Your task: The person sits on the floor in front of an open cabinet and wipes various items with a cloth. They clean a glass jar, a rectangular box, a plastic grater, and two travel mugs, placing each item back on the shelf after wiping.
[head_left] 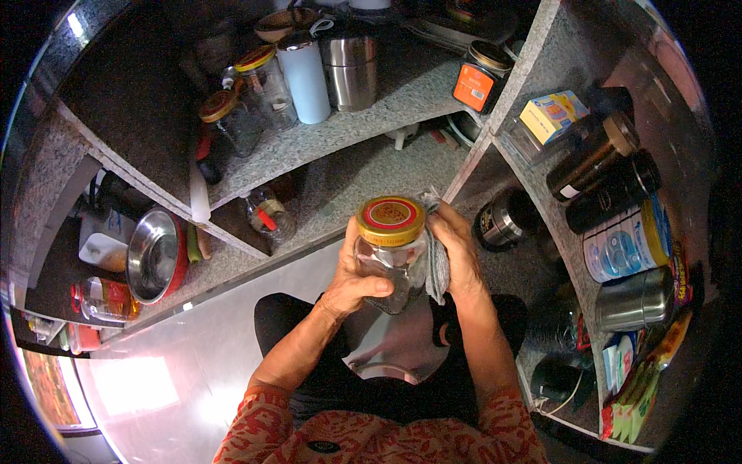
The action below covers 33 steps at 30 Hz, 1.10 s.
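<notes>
A clear glass jar (396, 271) with a gold and red screw lid is held upright in front of me, above my lap. My left hand (352, 282) wraps round its left side, the thumb lying across the front of the glass. A grey cloth (437, 267) is pressed to the jar's right side by my right hand (457, 247), whose fingers are closed on it. Part of the cloth sticks up beside the lid and part hangs below the fingers. The right fingertips are hidden behind the cloth and jar.
On the stone shelf ahead stand a light blue tumbler (305, 81), a steel canister (350, 73), two more lidded jars and a dark jar with an orange label (479, 81). A steel bowl (157, 255) leans at left. Bottles, tins and packets fill the right shelves around a steel cup (634, 300).
</notes>
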Available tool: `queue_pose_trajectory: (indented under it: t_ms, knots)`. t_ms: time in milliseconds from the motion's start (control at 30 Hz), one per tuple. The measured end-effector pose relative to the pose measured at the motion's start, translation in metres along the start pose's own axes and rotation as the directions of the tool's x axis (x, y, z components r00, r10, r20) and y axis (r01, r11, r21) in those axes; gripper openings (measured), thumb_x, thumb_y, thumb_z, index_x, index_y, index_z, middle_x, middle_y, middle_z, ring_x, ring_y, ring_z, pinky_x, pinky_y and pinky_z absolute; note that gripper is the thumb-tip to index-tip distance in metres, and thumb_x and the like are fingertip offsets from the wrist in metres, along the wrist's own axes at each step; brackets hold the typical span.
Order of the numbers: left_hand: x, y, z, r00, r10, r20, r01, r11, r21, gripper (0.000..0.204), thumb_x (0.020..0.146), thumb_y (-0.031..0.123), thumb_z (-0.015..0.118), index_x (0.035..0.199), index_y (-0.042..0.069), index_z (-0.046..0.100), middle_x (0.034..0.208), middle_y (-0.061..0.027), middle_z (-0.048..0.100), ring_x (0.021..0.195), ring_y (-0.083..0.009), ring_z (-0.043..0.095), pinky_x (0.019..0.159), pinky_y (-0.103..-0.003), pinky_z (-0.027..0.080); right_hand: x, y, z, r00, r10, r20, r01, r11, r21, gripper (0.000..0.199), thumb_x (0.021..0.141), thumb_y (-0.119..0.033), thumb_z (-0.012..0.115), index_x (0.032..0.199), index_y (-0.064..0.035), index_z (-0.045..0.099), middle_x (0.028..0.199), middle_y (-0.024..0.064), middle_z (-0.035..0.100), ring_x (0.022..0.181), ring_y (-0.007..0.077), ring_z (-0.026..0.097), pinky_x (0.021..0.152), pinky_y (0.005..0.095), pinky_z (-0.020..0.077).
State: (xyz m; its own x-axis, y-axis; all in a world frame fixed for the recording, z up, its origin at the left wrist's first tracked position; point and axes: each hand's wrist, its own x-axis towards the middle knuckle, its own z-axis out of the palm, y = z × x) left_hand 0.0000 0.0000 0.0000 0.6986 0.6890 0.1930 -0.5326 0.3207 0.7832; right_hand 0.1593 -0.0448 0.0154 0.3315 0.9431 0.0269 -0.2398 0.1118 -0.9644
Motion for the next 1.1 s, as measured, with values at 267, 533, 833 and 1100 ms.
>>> queue_pose_trajectory:
  t_ms: [267,533,833,1100]
  knots:
    - [0.014,-0.01,0.002,0.974,0.01,-0.226,-0.035,0.994,-0.105,0.087,0.056,0.034,0.078,0.128,0.009,0.037,0.114,-0.0041,0.047,0.101,-0.0203,0.048,0.085,-0.037,0.04,-0.008,-0.004,0.005,0.999,-0.024,-0.048,0.015,0.983,-0.182,0.027,0.091,-0.027,0.044,0.088,-0.0016,0.054,0.066,0.0012,0.047,0.063,0.0102,0.042,0.06,0.0277,0.0367]
    - [0.018,-0.002,-0.009,0.947,0.011,-0.32,-0.017,1.0,-0.018,0.083,0.057,0.051,0.076,0.12,0.007,0.043,0.109,-0.0037,0.049,0.099,-0.0174,0.048,0.086,-0.029,0.038,-0.011,0.012,0.01,0.998,0.066,-0.024,-0.069,0.984,-0.165,0.027,0.092,-0.027,0.045,0.088,-0.0019,0.055,0.068,-0.0011,0.046,0.065,0.0096,0.042,0.061,0.0256,0.0366]
    - [0.032,-0.013,-0.015,0.893,0.198,-0.404,-0.207,0.978,0.021,0.055,0.077,0.038,0.066,0.117,0.009,0.043,0.116,-0.0116,0.055,0.1,-0.0223,0.053,0.086,-0.038,0.042,-0.023,0.04,0.018,0.958,0.276,-0.078,-0.243,0.926,0.29,0.027,0.093,-0.033,0.04,0.098,-0.009,0.052,0.072,0.004,0.056,0.053,0.0129,0.056,0.04,0.0235,0.0449]
    - [0.028,-0.023,-0.001,0.959,0.265,-0.103,-0.255,0.962,0.097,0.064,0.077,0.026,0.064,0.129,0.007,0.032,0.119,-0.01,0.049,0.105,-0.022,0.051,0.091,-0.039,0.04,-0.028,0.038,0.003,0.991,-0.103,-0.088,0.113,0.986,0.119,0.041,0.072,-0.008,0.064,0.111,-0.0046,0.05,0.099,0.008,0.054,0.083,0.0163,0.057,0.057,0.0257,0.05]
